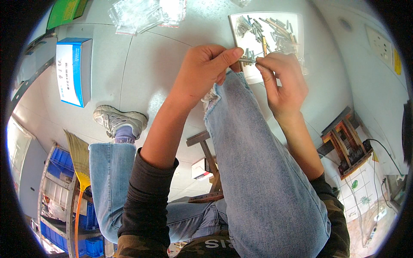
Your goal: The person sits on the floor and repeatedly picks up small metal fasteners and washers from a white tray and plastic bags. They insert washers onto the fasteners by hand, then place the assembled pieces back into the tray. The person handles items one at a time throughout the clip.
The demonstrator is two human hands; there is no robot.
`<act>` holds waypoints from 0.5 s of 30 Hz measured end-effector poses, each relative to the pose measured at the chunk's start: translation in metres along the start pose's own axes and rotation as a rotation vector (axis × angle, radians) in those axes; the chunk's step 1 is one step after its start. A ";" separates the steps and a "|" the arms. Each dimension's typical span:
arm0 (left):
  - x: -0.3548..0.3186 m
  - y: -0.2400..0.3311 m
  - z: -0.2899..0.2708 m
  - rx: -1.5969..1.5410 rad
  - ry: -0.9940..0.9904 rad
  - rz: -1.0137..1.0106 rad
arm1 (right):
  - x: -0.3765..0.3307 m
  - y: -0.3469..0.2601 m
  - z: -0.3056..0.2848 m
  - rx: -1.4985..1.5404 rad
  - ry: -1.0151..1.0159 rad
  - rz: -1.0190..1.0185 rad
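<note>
My left hand (206,71) is closed, thumb and forefinger pinching one end of a slim metal rod (246,60). At its other end, the bent fingertips of my right hand (284,81) pinch too. Whether it is one rod or a few together I cannot tell. Both hands are above my raised knee. Just beyond them lies a white sheet (240,30) with several loose metal rods (258,31), some silvery and some brassy. Clear plastic (287,46) covers some of these near the right side.
Clear plastic bags (144,15) lie on the grey floor at the far side. A blue and white box (73,71) stands left, above a broom (78,159) and a shelf with blue bins (62,161). Right are a wooden stool (344,139), cables and a wall socket (379,45).
</note>
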State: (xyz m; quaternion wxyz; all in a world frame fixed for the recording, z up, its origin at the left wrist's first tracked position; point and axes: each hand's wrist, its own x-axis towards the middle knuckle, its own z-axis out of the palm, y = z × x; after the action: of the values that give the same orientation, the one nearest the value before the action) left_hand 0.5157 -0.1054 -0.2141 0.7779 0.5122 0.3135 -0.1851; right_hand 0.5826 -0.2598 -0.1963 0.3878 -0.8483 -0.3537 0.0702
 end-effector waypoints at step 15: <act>-0.002 0.003 0.004 -0.013 0.044 -0.012 | 0.000 0.001 0.001 0.028 -0.020 0.003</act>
State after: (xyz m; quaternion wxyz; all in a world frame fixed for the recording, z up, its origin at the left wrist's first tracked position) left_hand 0.5170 -0.1075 -0.2093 0.7729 0.5095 0.3347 -0.1763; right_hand 0.5821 -0.2595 -0.1976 0.3961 -0.8425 -0.3554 0.0842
